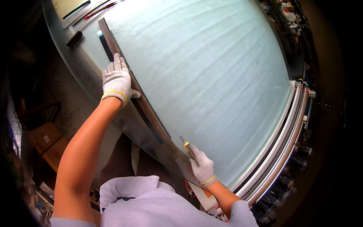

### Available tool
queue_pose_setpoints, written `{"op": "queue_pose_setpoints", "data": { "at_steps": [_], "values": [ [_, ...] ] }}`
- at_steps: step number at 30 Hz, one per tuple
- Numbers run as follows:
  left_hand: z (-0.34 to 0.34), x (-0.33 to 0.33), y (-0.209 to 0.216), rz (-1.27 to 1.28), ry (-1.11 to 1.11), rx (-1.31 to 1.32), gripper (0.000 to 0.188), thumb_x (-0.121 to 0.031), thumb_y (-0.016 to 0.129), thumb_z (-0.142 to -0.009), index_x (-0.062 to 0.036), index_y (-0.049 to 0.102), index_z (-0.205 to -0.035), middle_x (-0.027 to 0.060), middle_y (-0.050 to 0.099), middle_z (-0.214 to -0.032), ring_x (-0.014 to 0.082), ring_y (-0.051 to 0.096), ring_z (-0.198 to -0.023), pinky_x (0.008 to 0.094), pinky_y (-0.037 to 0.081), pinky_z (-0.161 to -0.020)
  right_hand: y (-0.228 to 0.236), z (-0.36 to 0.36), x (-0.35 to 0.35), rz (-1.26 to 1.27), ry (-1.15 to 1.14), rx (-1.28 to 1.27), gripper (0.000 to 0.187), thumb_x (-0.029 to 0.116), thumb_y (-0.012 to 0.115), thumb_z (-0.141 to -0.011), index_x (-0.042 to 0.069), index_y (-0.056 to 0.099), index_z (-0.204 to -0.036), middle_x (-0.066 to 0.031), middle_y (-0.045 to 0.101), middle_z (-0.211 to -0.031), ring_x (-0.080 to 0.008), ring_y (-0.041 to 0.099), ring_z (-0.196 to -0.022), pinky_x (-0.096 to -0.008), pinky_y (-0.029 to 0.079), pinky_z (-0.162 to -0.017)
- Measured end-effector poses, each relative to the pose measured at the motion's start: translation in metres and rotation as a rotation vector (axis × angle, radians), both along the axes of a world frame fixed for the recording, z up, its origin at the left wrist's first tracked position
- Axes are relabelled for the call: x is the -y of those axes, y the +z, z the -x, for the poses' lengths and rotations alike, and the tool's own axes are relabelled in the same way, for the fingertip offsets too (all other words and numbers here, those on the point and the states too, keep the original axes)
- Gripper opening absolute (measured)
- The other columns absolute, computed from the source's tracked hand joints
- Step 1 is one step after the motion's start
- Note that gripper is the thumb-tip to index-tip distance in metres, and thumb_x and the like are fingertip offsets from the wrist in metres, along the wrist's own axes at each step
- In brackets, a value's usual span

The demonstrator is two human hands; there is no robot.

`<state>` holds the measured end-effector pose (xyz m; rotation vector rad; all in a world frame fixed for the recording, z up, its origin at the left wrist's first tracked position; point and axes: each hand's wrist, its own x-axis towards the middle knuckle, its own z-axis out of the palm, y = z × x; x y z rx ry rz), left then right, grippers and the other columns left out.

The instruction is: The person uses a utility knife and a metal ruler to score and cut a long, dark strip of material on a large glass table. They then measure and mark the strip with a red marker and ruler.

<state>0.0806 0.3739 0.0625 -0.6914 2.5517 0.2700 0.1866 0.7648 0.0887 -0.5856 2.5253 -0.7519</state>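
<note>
Pale worktable [75,81] carries large frosted glass sheet [211,83]; long brown straightedge [145,108] lies on sheet

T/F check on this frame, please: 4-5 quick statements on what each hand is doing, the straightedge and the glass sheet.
1. The left hand presses flat on the long dark straightedge. True.
2. The right hand is empty. False: it grips a slim yellow-handled tool at the near end of the straightedge.
3. Both hands are bare. False: each wears a grey knit glove with a yellow cuff band.
4. The straightedge lies along the left edge of the pale frosted sheet. True.
5. The rulers at the far corner lie under the left hand. False: they lie well beyond it, untouched.
</note>
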Motion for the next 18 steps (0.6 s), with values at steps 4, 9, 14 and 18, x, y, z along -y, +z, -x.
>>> {"op": "queue_pose_setpoints", "data": {
  "at_steps": [4, 9, 14, 18],
  "values": [
    [-0.002, 0.002, -0.004, 0.014, -0.009, -0.014, 0.147, -0.045, 0.1, -0.054, 0.0092, 0.016, -0.161, 0.0267, 0.015, -0.171, 0.0427, 0.031, -0.151, 0.0494, 0.029, -0.124, -0.015, 0.032, 0.017, 0.197, -0.219, -0.029, 0.058, -0.004, 0.067, -0.085, 0.005, 0.059, -0.142, -0.0244, 0.067, -0.128, -0.0417, 0.068, -0.115, -0.0428, 0.057, -0.094],
    [0.0, 0.0, 0.0, 0.011, -0.005, -0.014, 0.147, -0.045, 0.1, -0.054, 0.0097, 0.016, -0.161, 0.0276, 0.015, -0.171, 0.0427, 0.031, -0.152, 0.049, 0.029, -0.124, -0.028, 0.082, 0.082, 0.342, -0.087, 0.0, 0.058, -0.001, 0.069, -0.086, 0.005, 0.059, -0.142, -0.0237, 0.068, -0.129, -0.0413, 0.067, -0.117, -0.0425, 0.055, -0.098],
    [-0.002, 0.001, -0.006, 0.011, -0.015, -0.032, 0.148, -0.044, 0.1, -0.053, 0.0107, 0.015, -0.161, 0.0294, 0.015, -0.17, 0.0428, 0.031, -0.152, 0.049, 0.029, -0.124, -0.045, 0.113, 0.139, 0.464, 0.009, 0.176, 0.057, 0.003, 0.067, -0.088, 0.005, 0.057, -0.143, -0.0231, 0.067, -0.131, -0.0387, 0.066, -0.122, -0.041, 0.054, -0.102],
    [-0.003, 0.002, -0.008, 0.011, -0.025, -0.035, 0.148, -0.044, 0.1, -0.052, 0.0114, 0.016, -0.16, 0.0303, 0.016, -0.169, 0.043, 0.032, -0.151, 0.0492, 0.029, -0.124, -0.052, 0.127, 0.165, 0.481, 0.02, 0.254, 0.057, 0.004, 0.066, -0.088, 0.005, 0.057, -0.144, -0.0223, 0.067, -0.133, -0.0374, 0.065, -0.124, -0.0404, 0.053, -0.104]
  ]
}}
